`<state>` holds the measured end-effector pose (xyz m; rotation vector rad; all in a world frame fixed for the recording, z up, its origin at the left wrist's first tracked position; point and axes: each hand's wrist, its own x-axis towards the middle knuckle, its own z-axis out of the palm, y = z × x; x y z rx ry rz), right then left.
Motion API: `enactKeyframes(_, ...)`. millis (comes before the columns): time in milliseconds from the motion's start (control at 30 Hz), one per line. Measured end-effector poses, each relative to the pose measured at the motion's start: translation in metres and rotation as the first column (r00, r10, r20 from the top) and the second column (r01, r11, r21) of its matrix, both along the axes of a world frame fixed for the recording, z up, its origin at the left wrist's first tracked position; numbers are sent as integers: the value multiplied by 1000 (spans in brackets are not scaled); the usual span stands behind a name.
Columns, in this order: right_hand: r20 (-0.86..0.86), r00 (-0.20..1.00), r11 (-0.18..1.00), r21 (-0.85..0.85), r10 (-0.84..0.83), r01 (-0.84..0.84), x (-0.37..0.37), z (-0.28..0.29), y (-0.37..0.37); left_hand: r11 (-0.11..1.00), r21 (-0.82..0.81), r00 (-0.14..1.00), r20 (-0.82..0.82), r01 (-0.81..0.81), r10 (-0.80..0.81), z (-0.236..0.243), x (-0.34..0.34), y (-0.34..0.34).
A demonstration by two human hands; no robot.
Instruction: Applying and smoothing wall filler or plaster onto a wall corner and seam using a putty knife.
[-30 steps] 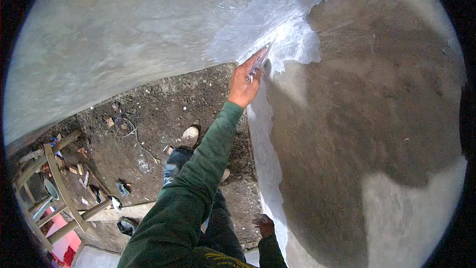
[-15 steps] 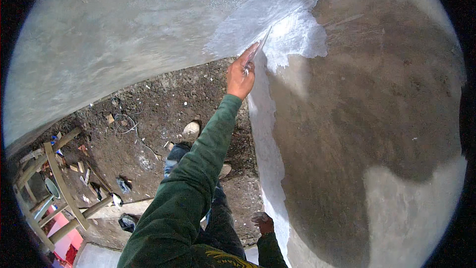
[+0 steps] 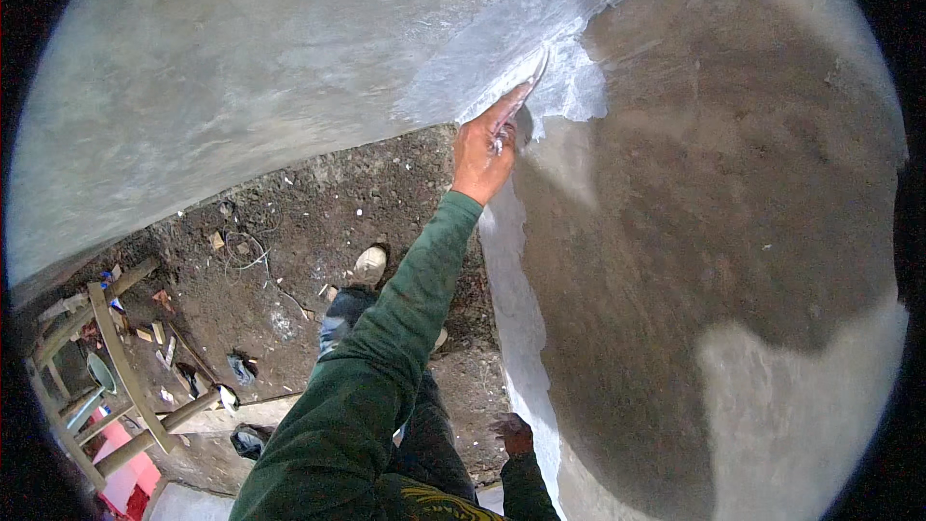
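Note:
My left hand [image 3: 485, 154] reaches up to the corner where two walls meet, its fingers closed round a putty knife [image 3: 533, 87] seen nearly edge-on. The blade's tip rests against a patch of wet white filler [image 3: 569, 82] at the corner. White smears mark my fingers, and the handle is hidden in my grip. Low in the picture, my right hand [image 3: 514, 433] hangs beside the white strip [image 3: 522, 328] along the right wall's edge. Its fingers look apart, in shadow, with nothing seen in them.
The grey left wall [image 3: 241, 58] and brown-grey right wall [image 3: 637, 260] enclose a dirt floor [image 3: 289, 270] strewn with wood scraps, wire [image 3: 248, 249] and black plastic bits [image 3: 251, 441]. A wooden frame [image 3: 121, 357] stands at the left, near a red-pink thing [image 3: 125, 463]. My shoe [image 3: 369, 264] shows below.
My left hand has moved slightly right and down in the picture with the putty knife, whose blade now leans further right. The view has shifted a little. My right hand stays put.

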<state>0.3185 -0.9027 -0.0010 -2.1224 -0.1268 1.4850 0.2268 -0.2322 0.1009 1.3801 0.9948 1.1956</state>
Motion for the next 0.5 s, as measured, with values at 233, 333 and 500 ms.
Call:
enactKeyframes(233,-154,982,994,-20,-109,107,-27,23,45,987,113,987,101,117,-128,74,-36,-22)
enactKeyframes(333,-344,832,896,-72,-435,439,1,19,29,992,65,978,170,108,-117,69,-43,-41)
enactKeyframes(500,-138,987,996,-47,-80,75,-35,23,69,997,16,994,-72,-80,81,-45,-67,-37)
